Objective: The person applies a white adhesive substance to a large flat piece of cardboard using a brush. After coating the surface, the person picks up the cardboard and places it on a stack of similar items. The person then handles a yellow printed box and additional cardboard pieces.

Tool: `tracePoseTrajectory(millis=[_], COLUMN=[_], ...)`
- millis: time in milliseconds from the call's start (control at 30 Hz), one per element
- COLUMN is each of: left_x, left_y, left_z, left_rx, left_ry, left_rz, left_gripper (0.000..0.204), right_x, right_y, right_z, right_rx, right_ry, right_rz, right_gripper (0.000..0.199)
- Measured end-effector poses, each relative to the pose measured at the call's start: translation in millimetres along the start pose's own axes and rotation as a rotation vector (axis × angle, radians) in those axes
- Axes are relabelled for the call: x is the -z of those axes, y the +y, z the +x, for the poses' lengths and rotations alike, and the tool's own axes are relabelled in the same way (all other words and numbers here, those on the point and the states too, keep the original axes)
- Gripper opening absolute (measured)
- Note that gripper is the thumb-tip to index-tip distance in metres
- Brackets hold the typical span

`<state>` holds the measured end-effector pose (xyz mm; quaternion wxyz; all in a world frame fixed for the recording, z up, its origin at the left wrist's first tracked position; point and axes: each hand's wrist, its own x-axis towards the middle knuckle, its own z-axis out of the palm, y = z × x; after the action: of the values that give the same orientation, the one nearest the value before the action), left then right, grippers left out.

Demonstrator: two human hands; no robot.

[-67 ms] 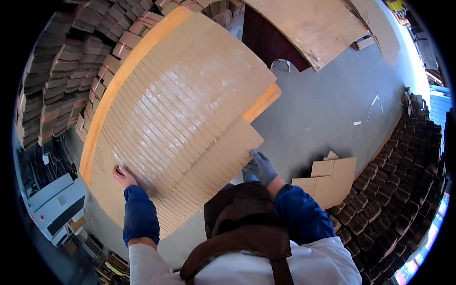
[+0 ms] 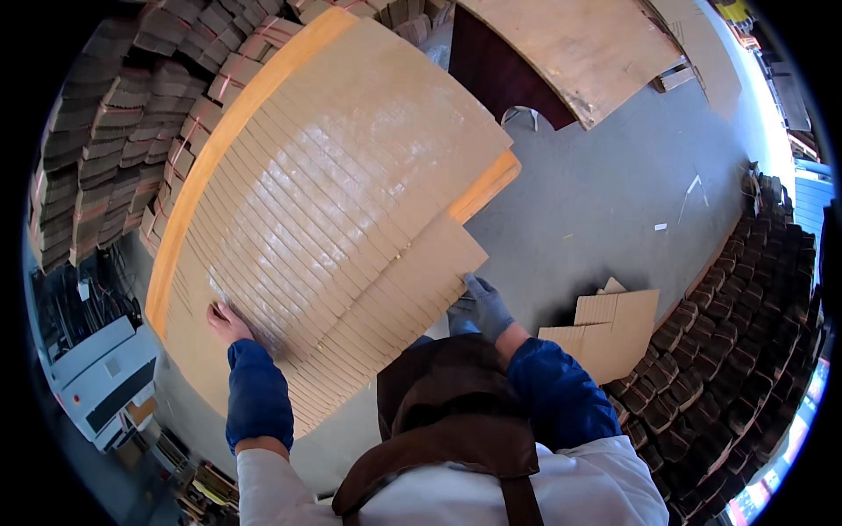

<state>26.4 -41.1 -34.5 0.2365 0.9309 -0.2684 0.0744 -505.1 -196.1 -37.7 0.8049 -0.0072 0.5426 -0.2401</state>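
Head view, slitted cardboard (image 2: 320,250) under left fingers (image 2: 219,313), edge at right fingers (image 2: 474,285)

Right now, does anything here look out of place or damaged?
Flat tan cardboard pieces lie loosely overlapped on the smooth grey floor beside neatly stacked dark brown bundles, so they look somewhat stray.

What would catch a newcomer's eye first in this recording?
The big slit cardboard comes first, left of centre over a yellow-orange tabletop. Next, the bare left hand on the cardboard's left part and the grey-gloved right hand at its near right edge. Brown bundles are piled at upper left, dark bundles along the right.
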Motion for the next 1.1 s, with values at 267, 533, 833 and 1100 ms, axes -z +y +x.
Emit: tracePoseTrajectory(millis=[267,533,833,1100], left_x=[0.8,-0.8,-0.7,9.0], left_y=[8.8,6.4,5.2,14.3], left_z=[-6.8,-4.6,-6.6,15.4], left_rx=[-0.005,-0.028,-0.021,0.031], left_ry=[-0.011,0.003,0.034,-0.045], left_rz=[-0.031,-0.028,-0.053,-0.027], left_gripper=[0.055,0.054,0.051,0.051], right_x=[7.4,8.5,0.3,-39.6], right_y=[1.4,2.0,49.5,70.4], right_z=[6.1,2.4,-5.7,-12.8], right_rx=[-0.009,-0.036,-0.007,-0.090], right_ry=[0.020,0.051,-0.166,-0.223], right_rz=[-0.042,-0.086,0.122,0.065], right_gripper=[0.051,0.053,0.054,0.044])
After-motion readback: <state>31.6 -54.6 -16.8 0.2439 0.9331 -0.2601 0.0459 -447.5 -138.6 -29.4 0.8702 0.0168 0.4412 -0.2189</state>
